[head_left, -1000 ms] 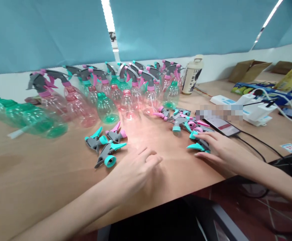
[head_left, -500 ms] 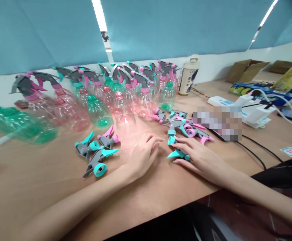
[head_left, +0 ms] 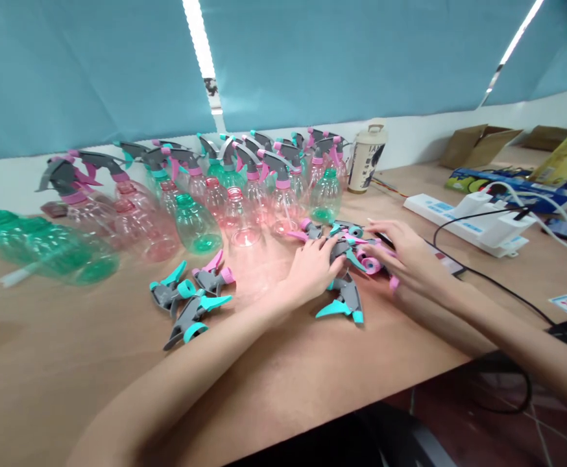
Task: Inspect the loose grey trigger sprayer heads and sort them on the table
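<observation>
Two bare hands meet over a pile of trigger heads [head_left: 349, 243] that lies a little right of the middle of the table [head_left: 288, 363], between its near edge and the bottles along its far edge; the left hand [head_left: 313, 266] comes in from the near-left with its fingers curled over a grey head at the pile's left side, touching it, though I cannot tell whether they have closed on it; the right hand [head_left: 407, 256] reaches in from the right, fingers spread and only lightly bent, resting on pink and grey pieces without clasping any. One grey-and-teal head [head_left: 346, 299] lies flat just on the near side of the pile, below the left fingertips; its grey body runs from the pile toward the near edge, its teal collar faces that edge, and its teal lever points left. Several more heads [head_left: 191, 295] lie in a loose group well apart to the left. Spray bottles [head_left: 274, 188] stand upright near the far edge, pink, green and clear, most capped with heads and all seemingly empty; two in front, open-necked bottles [head_left: 237, 217], carry no head; green bottles [head_left: 45, 250] lie on their sides toward the left end. A lidded tumbler [head_left: 364, 159] stands just right of the bottles; a power strip [head_left: 463, 220] lies toward the right end; cardboard boxes [head_left: 478, 139] sit open at the far-right corner, contents unseen.
</observation>
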`<action>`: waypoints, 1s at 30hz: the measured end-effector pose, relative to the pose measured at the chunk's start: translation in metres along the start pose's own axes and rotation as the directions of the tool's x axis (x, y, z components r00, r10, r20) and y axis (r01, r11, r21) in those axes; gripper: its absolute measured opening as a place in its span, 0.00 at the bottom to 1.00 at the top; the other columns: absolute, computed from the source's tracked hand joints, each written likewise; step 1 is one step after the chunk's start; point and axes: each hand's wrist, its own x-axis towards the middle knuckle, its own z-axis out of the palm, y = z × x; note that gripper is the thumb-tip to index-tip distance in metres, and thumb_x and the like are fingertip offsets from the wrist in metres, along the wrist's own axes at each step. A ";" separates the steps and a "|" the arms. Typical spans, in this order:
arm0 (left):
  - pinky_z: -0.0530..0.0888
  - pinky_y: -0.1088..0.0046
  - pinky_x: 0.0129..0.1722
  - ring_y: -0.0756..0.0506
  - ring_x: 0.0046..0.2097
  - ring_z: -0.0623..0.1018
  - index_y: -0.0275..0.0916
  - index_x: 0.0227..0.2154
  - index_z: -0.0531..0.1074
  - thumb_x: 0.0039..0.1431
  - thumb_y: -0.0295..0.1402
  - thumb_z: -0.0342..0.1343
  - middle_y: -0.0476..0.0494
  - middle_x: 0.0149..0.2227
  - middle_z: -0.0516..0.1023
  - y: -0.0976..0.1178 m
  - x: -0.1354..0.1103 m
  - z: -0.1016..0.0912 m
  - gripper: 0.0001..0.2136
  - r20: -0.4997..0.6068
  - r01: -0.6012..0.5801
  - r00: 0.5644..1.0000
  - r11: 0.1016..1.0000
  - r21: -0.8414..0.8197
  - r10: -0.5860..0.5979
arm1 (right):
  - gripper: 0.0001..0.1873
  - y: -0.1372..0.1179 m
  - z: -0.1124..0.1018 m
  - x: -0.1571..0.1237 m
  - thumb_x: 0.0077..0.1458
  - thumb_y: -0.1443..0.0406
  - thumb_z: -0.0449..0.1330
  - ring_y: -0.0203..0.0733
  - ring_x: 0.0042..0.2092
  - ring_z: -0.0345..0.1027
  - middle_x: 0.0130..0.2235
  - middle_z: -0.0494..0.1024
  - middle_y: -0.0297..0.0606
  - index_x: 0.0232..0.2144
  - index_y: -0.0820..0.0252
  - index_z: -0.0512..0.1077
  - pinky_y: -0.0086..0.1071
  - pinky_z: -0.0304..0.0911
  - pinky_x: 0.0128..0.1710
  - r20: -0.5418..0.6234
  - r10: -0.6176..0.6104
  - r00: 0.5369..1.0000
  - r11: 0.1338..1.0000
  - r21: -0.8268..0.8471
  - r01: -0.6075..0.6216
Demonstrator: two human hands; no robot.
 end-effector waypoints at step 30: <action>0.60 0.52 0.58 0.37 0.63 0.58 0.37 0.60 0.58 0.68 0.43 0.36 0.34 0.63 0.58 -0.024 -0.080 -0.040 0.23 0.122 0.057 0.990 0.992 0.109 -0.070 | 0.49 -0.033 0.006 -0.038 0.50 0.38 0.50 0.62 0.65 0.43 0.65 0.50 0.56 0.64 0.61 0.50 0.57 0.48 0.59 0.201 0.022 0.979 0.982 -0.188 0.017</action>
